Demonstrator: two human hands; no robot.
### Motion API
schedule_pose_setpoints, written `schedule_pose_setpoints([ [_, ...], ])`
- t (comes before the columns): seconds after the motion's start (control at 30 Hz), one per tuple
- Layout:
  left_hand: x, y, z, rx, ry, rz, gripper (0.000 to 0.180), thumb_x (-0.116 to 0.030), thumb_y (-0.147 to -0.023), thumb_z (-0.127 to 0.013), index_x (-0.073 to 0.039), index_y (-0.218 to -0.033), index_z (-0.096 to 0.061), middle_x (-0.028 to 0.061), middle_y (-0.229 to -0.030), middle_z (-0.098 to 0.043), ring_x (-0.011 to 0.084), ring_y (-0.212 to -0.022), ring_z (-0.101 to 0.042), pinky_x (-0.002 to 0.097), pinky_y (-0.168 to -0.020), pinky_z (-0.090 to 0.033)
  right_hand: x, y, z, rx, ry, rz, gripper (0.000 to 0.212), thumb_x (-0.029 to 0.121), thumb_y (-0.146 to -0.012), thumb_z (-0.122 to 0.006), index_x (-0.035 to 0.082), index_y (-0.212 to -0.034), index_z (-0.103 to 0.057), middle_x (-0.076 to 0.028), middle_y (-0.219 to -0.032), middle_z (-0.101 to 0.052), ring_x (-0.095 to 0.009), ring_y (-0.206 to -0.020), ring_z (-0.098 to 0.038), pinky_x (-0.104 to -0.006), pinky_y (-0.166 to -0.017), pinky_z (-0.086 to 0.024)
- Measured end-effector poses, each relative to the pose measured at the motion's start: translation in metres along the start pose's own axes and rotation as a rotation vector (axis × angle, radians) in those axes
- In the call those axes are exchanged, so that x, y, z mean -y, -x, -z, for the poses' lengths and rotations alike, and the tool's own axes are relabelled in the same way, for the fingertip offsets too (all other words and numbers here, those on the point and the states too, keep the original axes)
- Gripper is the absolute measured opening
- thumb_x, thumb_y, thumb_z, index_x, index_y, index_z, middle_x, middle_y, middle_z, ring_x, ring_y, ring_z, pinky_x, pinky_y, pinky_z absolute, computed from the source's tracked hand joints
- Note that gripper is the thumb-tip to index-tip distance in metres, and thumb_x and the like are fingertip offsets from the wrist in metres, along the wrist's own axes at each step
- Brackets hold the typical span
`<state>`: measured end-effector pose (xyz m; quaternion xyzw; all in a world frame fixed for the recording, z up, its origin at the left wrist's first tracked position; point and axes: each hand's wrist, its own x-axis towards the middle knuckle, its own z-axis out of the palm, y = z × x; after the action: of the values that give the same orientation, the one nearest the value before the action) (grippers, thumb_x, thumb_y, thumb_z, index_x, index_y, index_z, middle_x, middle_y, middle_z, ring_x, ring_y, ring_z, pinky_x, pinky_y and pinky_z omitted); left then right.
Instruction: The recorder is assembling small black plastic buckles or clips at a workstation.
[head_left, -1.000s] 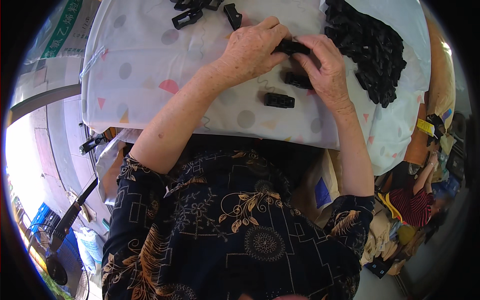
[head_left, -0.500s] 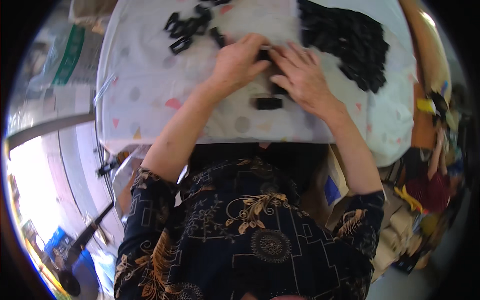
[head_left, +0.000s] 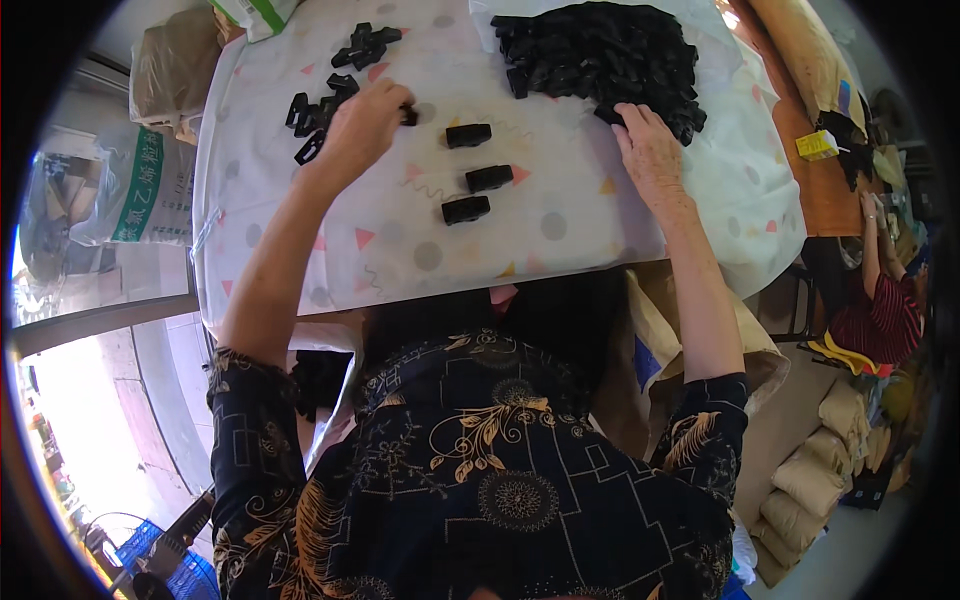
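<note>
My left hand (head_left: 366, 125) is above the left side of the table, its fingers curled round a small black plastic piece (head_left: 408, 115) whose end shows beside them. Under and beyond that hand lie several similar loose pieces (head_left: 365, 45), some with an open slot. My right hand (head_left: 650, 155) reaches to the near edge of a large heap of black pieces (head_left: 600, 55), fingertips closed on one piece (head_left: 608, 114). Between my hands, three black pieces lie roughly in a column: a far one (head_left: 468, 135), a middle one (head_left: 489, 178) and a near one (head_left: 466, 209).
A white patterned cloth (head_left: 540, 235) covers the table. Bags (head_left: 150, 185) stand beyond its left edge. On a brown surface to the right is a yellow box (head_left: 817, 145). Farther right another person in a striped top (head_left: 885, 320) sits near stacked sacks (head_left: 805, 485).
My hands were together over the middle of the table; now they are apart, the left by the loose pieces, the right at the heap. Three pieces now show between them. The view has shifted.
</note>
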<state>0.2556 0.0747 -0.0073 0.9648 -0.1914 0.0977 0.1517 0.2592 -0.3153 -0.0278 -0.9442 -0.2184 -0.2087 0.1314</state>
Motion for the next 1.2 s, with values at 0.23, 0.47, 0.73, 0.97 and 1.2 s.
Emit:
schedule_pose_setpoints([
  [0.23, -0.032, -0.039, -0.028, 0.006, 0.368, 0.041, 0.027, -0.026, -0.093, -0.060, -0.007, -0.111, -0.065, 0.0127, -0.109, -0.066, 0.0354, -0.097, -0.064, 0.0431, -0.085, -0.050, 0.001, -0.014, 0.000, 0.022, -0.002, 0.048, 0.031, 0.011, -0.088, -0.069, 0.005, -0.118, -0.061, -0.009, -0.101, -0.061, -0.029, -0.090, -0.063, -0.0380, -0.079, -0.053],
  [0.47, -0.039, -0.016, -0.023, 0.016, 0.474, 0.211, 0.039, -0.030, -0.086, -0.071, -0.008, -0.117, -0.063, 0.0129, -0.106, -0.061, 0.0307, -0.096, -0.065, 0.0405, -0.085, -0.051, 0.029, -0.019, 0.023, 0.458, -0.635, -0.325, 0.036, 0.013, -0.087, -0.073, 0.004, -0.120, -0.063, -0.007, -0.097, -0.061, -0.020, -0.079, -0.057, -0.0321, -0.075, -0.050],
  [0.73, -0.057, -0.010, -0.026, -0.039, 0.411, 0.086, 0.030, -0.022, -0.086, -0.072, -0.009, -0.112, -0.065, 0.0062, -0.100, -0.062, 0.0229, -0.087, -0.064, 0.0363, -0.078, -0.051, 0.057, -0.015, 0.011, 0.119, -0.590, -0.053, 0.022, 0.006, -0.091, -0.070, 0.000, -0.111, -0.064, -0.003, -0.093, -0.063, -0.014, -0.078, -0.059, -0.0264, -0.076, -0.050],
  [0.97, -0.063, -0.007, -0.026, -0.072, 0.421, 0.085, 0.030, -0.022, -0.084, -0.071, -0.013, -0.112, -0.065, 0.0063, -0.104, -0.063, 0.0280, -0.096, -0.065, 0.0413, -0.081, -0.052, 0.092, -0.062, 0.002, 0.246, -1.041, -0.167, 0.017, 0.008, -0.093, -0.070, 0.002, -0.109, -0.066, 0.003, -0.095, -0.063, -0.006, -0.083, -0.057, -0.0204, -0.075, -0.046],
  [1.2, -0.058, -0.004, -0.026, -0.106, 0.450, 0.058, 0.030, -0.018, -0.083, -0.070, -0.010, -0.111, -0.064, 0.0081, -0.103, -0.064, 0.0312, -0.094, -0.065, 0.0430, -0.079, -0.052, 0.111, -0.078, 0.001, 0.343, -0.724, 0.004, 0.019, 0.008, -0.090, -0.072, 0.001, -0.108, -0.067, 0.000, -0.095, -0.064, -0.011, -0.084, -0.058, -0.0222, -0.076, -0.046],
])
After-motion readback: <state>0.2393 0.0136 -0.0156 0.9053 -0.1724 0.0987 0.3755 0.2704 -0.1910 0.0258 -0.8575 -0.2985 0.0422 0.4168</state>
